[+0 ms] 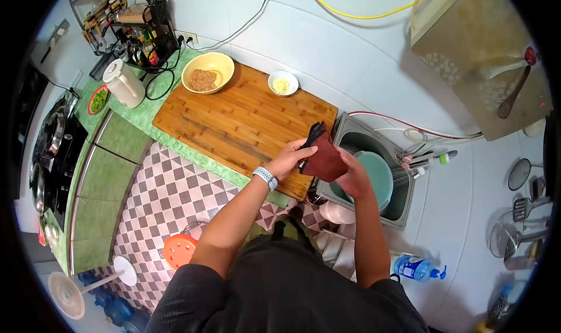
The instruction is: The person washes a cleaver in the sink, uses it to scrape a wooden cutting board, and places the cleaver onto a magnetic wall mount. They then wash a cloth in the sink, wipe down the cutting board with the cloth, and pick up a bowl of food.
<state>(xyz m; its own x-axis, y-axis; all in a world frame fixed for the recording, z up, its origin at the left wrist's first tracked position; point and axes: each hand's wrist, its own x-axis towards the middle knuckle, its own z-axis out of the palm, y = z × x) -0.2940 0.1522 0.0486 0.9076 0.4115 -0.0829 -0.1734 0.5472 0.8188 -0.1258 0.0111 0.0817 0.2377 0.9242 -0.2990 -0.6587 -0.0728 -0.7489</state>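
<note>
Between my two hands is a dark red, folded piece of cloth or similar flat material (327, 158) with black edges, held over the right end of the wooden cutting board and the near side of the sink. My left hand (286, 159), with a light watch on its wrist, pinches its left edge, thumb on top. My right hand (353, 178) grips its right side, fingers partly hidden behind it. On the wooden board (234, 111) stand a yellow bowl (228, 65) with minced meat and a small white bowl (291, 79) with chopped pale bits.
A green basin (383, 181) sits in the metal sink (403, 204) beside the faucet (432, 159). Left are a white kettle (124, 85), a red-rimmed bowl of greens (98, 100) and a stove (64, 158). An orange stool (180, 251) stands on the floor.
</note>
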